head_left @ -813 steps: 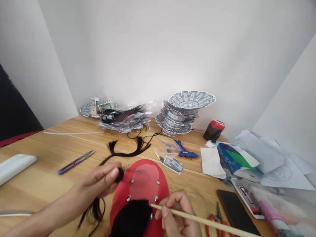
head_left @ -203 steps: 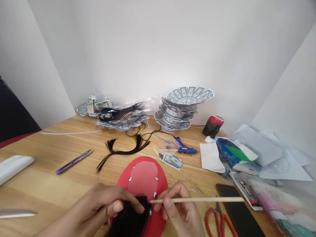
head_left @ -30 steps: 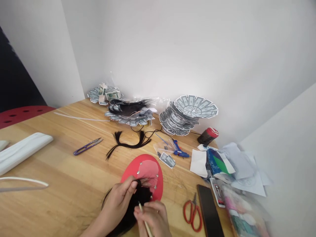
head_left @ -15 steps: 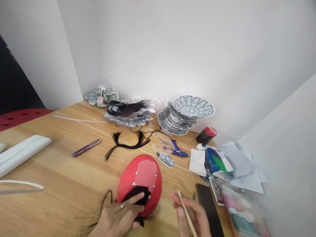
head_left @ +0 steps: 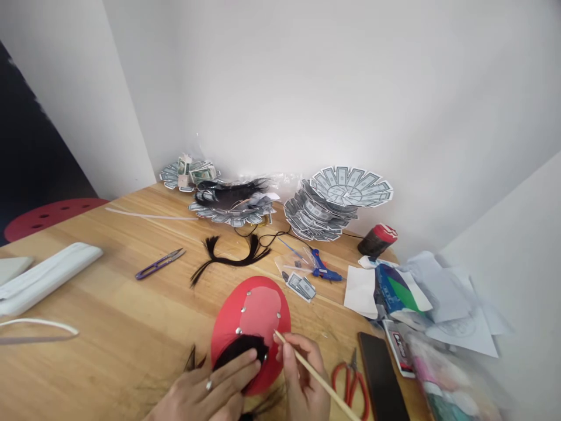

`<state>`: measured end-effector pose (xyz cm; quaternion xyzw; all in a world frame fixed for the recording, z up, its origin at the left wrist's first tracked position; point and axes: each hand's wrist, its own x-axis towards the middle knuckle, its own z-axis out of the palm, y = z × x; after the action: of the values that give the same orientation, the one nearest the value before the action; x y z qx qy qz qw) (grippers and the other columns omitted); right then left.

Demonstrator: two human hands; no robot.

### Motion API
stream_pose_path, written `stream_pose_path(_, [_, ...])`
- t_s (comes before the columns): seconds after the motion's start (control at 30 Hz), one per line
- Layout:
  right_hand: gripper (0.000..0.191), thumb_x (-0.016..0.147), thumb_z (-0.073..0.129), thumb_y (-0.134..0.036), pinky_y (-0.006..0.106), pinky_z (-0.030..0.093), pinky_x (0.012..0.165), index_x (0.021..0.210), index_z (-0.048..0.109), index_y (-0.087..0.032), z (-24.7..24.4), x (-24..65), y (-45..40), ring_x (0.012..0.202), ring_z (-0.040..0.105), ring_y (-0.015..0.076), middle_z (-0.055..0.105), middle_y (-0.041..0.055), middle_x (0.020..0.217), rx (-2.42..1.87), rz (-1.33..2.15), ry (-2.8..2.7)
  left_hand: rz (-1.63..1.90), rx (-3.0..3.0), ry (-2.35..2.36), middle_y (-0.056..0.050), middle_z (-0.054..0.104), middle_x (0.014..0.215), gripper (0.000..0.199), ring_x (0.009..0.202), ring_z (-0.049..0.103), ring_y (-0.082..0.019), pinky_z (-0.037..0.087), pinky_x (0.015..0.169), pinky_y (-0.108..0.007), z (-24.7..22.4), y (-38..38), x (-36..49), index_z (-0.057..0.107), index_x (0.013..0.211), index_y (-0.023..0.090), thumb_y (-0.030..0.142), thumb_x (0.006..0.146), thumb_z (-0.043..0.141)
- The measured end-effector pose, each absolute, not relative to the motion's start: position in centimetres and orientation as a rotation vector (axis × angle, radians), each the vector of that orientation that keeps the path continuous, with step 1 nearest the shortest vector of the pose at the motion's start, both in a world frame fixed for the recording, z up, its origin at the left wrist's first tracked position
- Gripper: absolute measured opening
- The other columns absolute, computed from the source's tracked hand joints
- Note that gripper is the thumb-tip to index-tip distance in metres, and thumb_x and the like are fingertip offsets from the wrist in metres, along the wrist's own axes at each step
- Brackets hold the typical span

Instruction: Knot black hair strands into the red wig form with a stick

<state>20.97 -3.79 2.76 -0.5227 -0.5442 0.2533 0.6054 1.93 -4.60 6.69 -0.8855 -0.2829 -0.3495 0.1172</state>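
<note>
A red rounded piece (head_left: 225, 318) with a pink panel (head_left: 262, 310) and silver studs lies at the lower middle of the table. Black hair-like material (head_left: 241, 346) covers its near part. My left hand (head_left: 214, 389), with a ring on one finger, presses flat on that black material, fingers stretched out. Pinched in my right hand (head_left: 302, 371) is a thin wooden stick (head_left: 322, 381), its tip by the right edge of the pink panel. Loose black strands show below and left of the red piece.
Red-handled pliers (head_left: 350, 380) and a dark phone-like slab (head_left: 381, 377) lie at right. Beyond are a blue glue gun (head_left: 324, 268), a black hair bundle (head_left: 232, 259), purple snips (head_left: 160, 264) and stacked paper-bill fans (head_left: 319, 210). Papers and bags crowd the right edge.
My right hand has moved left with the stick, whose tip now reaches the red piece. The pliers have come into fuller view. My left hand stays on the black material.
</note>
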Motion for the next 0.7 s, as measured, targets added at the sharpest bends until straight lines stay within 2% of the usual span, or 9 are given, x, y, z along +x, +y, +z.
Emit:
stream_pose_path(0.1, [0.007, 0.090, 0.063, -0.026, 0.022, 0.059, 0.064, 0.092, 0.068, -0.022, 2.2, 21.1, -3.7, 0.071, 0.075, 0.0181, 0.076, 0.0036, 0.083, -1.181, 0.469, -1.366, -1.073, -2.571, -0.807, -0.005, 0.081, 0.098, 0.052, 0.093, 0.077, -0.016, 0.057, 0.060, -0.018, 6.6, -2.9, 3.4, 0.060, 0.072, 0.019, 0.016, 0.107, 0.020])
stream_pose_path(0.3, [0.007, 0.093, 0.058, -0.027, 0.023, 0.057, 0.063, 0.087, 0.061, -0.025, 1.7, 21.1, -3.4, 0.070, 0.070, 0.0160, 0.071, 0.0013, 0.080, -1.078, 0.414, -1.442, -1.163, -2.594, -0.887, -0.002, 0.082, 0.095, 0.043, 0.094, 0.076, -0.014, 0.057, 0.067, -0.016, 4.4, -2.7, 4.0, 0.058, 0.086, 0.019, 0.029, 0.109, 0.022])
stream_pose_path(0.4, [0.007, 0.093, 0.058, -0.026, 0.022, 0.056, 0.063, 0.087, 0.060, -0.025, 1.6, 20.8, -3.4, 0.069, 0.069, 0.0150, 0.070, 0.0006, 0.079, -1.046, 0.402, -1.477, -1.195, -2.605, -0.874, -0.002, 0.082, 0.096, 0.047, 0.096, 0.075, -0.013, 0.056, 0.065, -0.015, 3.8, -2.7, 3.8, 0.055, 0.082, 0.020, 0.032, 0.109, 0.019])
stream_pose_path(0.57, [0.009, 0.096, 0.055, -0.025, 0.023, 0.055, 0.063, 0.087, 0.057, -0.024, 1.5, 20.3, -3.5, 0.070, 0.067, 0.0150, 0.067, 0.0010, 0.079, -1.056, 0.387, -1.468, -1.261, -2.568, -0.844, -0.002, 0.082, 0.095, 0.056, 0.101, 0.074, -0.012, 0.056, 0.072, -0.015, 3.2, -2.5, 3.7, 0.057, 0.073, 0.020, 0.032, 0.109, 0.015])
stream_pose_path(0.7, [0.007, 0.095, 0.057, -0.024, 0.023, 0.055, 0.064, 0.087, 0.058, -0.025, 1.4, 20.4, -3.4, 0.071, 0.068, 0.0154, 0.069, 0.0007, 0.079, -1.068, 0.382, -1.470, -1.265, -2.578, -0.868, -0.002, 0.082, 0.095, 0.059, 0.100, 0.074, -0.011, 0.055, 0.070, -0.014, 3.1, -2.6, 3.7, 0.057, 0.071, 0.021, 0.033, 0.109, 0.014])
